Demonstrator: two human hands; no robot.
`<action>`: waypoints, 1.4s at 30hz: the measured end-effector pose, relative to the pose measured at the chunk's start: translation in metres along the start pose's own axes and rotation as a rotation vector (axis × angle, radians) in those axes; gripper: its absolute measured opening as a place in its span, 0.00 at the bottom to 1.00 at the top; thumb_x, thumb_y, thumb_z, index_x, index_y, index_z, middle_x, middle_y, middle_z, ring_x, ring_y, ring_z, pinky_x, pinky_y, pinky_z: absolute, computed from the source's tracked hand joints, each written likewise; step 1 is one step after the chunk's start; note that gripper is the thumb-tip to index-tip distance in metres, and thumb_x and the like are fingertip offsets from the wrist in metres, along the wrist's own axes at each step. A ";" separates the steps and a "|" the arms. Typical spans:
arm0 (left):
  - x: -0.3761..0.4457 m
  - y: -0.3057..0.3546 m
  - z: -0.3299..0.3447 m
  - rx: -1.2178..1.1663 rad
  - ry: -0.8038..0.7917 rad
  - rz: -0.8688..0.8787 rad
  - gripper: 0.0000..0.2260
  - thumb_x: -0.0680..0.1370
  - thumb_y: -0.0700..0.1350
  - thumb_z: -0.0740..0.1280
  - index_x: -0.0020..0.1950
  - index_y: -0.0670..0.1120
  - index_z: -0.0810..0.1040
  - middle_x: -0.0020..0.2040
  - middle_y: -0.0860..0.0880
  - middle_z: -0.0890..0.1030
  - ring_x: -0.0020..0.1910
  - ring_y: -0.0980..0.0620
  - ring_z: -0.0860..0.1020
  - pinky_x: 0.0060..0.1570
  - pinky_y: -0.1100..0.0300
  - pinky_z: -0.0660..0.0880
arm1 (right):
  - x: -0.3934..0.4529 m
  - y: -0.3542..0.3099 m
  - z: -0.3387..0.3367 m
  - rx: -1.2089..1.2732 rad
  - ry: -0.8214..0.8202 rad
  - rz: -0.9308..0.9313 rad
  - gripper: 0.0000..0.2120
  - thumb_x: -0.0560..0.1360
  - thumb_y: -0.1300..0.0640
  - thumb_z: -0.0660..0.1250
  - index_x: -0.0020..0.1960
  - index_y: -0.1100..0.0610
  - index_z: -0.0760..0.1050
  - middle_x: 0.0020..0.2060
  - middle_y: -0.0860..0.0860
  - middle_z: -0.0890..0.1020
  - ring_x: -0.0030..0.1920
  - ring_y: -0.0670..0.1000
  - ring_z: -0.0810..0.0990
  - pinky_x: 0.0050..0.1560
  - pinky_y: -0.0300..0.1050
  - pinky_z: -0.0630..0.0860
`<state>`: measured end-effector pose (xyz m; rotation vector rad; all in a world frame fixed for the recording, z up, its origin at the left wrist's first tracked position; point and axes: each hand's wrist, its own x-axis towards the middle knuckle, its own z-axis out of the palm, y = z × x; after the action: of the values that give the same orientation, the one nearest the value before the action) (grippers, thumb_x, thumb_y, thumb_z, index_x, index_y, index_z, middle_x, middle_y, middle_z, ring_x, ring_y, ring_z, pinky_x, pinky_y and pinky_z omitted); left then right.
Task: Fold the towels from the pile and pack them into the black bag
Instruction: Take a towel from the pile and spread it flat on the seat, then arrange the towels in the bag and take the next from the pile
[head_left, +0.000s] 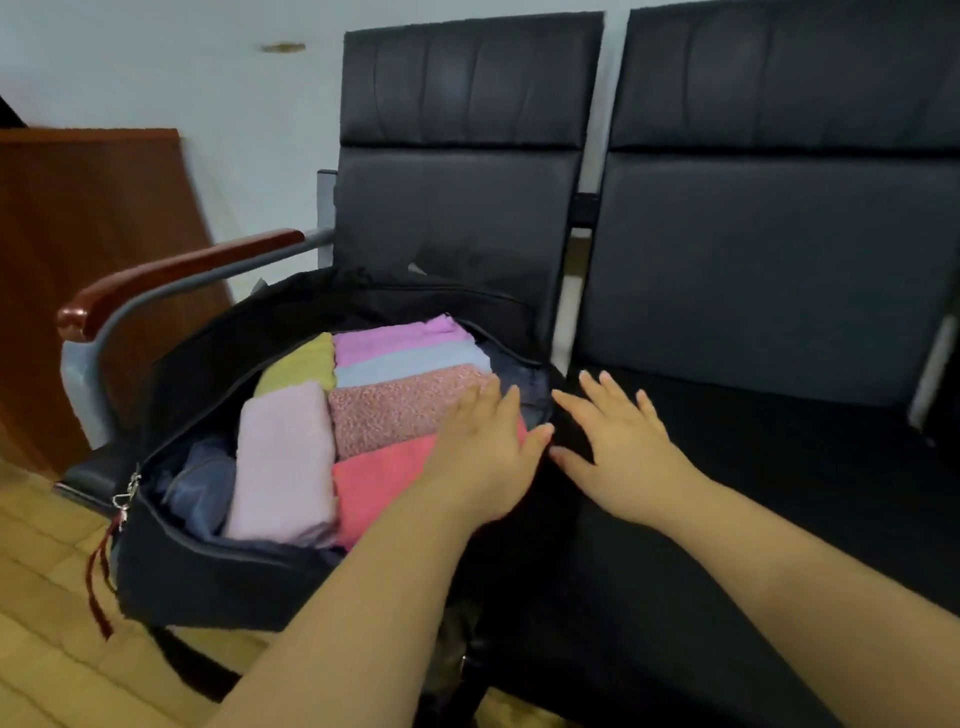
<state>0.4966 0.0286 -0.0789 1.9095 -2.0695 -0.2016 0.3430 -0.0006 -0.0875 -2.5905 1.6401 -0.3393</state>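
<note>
Two bare forearms closest to the lens, reaching forward over the seats. Left hand (483, 452) lay flat on the coral towel (379, 483), fingers straight and relaxed, gripping nothing, fingertips out near the bag's right rim. Right hand (618, 441) spread open just beside it, palm down over the dark seat (779, 493), fingers released; couldn't tell if actually touching the cushion. Black bag (218, 571) sat unzipped on the left chair seat, hard against the armrest (171, 275) side, front edge hanging a bit past the seat. Packed inside in folded blocks: pale pink towel (283, 462) at front left, speckled pink towel (400, 410) mid, light blue towel (415, 364) and lilac towel (405, 338) behind, yellow-green towel (301, 364) at back left. Gap of grey lining (200, 483) showed at the bag's left end, another sliver at the right end. Zipper pulls (124, 499) and a dark red cord (98, 582) dangled off the front left corner. Right-hand chair seat wide and bare-looking, plenty of flat room. Wooden floor (47, 623) below left, brown wooden panel (88, 260) against a white wall (156, 62) behind.
</note>
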 end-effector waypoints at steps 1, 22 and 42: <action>0.003 0.016 0.007 0.008 -0.011 0.048 0.27 0.83 0.55 0.51 0.79 0.45 0.50 0.79 0.45 0.47 0.78 0.47 0.44 0.74 0.55 0.41 | -0.016 0.020 -0.004 -0.018 -0.009 0.042 0.31 0.80 0.43 0.57 0.78 0.48 0.48 0.78 0.51 0.45 0.77 0.51 0.39 0.75 0.53 0.39; 0.003 0.353 0.146 0.189 -0.329 0.763 0.25 0.83 0.56 0.51 0.78 0.52 0.51 0.79 0.53 0.50 0.77 0.55 0.47 0.73 0.60 0.41 | -0.280 0.334 -0.076 0.063 0.234 0.785 0.25 0.75 0.45 0.66 0.70 0.51 0.68 0.69 0.52 0.68 0.71 0.54 0.64 0.70 0.49 0.61; 0.050 0.539 0.210 -0.093 -0.382 0.784 0.25 0.81 0.57 0.56 0.76 0.52 0.59 0.78 0.50 0.55 0.76 0.51 0.53 0.72 0.60 0.50 | -0.364 0.452 -0.091 0.385 0.603 1.092 0.28 0.75 0.52 0.68 0.72 0.53 0.65 0.71 0.53 0.66 0.73 0.52 0.62 0.71 0.46 0.60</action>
<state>-0.0836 0.0089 -0.1007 0.9346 -2.8187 -0.4814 -0.2268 0.1373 -0.1292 -1.0801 2.5036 -1.2078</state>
